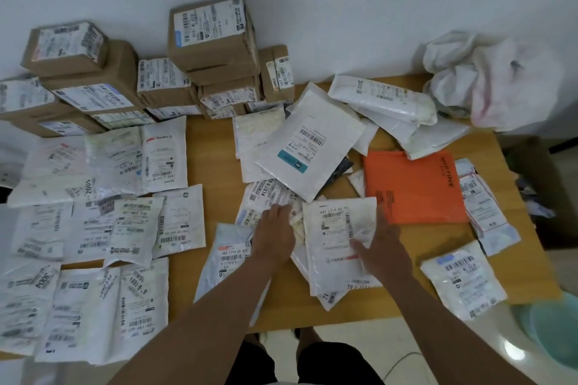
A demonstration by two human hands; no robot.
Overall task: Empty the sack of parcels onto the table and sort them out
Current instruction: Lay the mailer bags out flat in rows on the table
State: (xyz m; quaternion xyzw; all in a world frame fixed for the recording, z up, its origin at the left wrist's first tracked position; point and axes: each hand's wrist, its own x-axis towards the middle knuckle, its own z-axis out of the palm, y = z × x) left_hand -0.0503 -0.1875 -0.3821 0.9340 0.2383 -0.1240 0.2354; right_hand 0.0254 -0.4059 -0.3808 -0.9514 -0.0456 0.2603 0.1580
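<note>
Two hands on the loose mail heap.
Right hand [380, 239] pinches a white mailer [337, 241]; left hand [275, 230] rests curled on small packets [297, 222].

Paper, plastic, card and wood

The table [215, 141] is smooth matt wood; the boxes [212, 40] are matt brown cardboard with paper labels; the mailers [339, 244] are crinkled, faintly glossy white plastic; the orange mailer [416, 187] looks smooth; the sack [491, 81] is crumpled white cloth-like weave.

Bare forearms [215, 300], no sleeves; dark shorts [325, 362].
</note>
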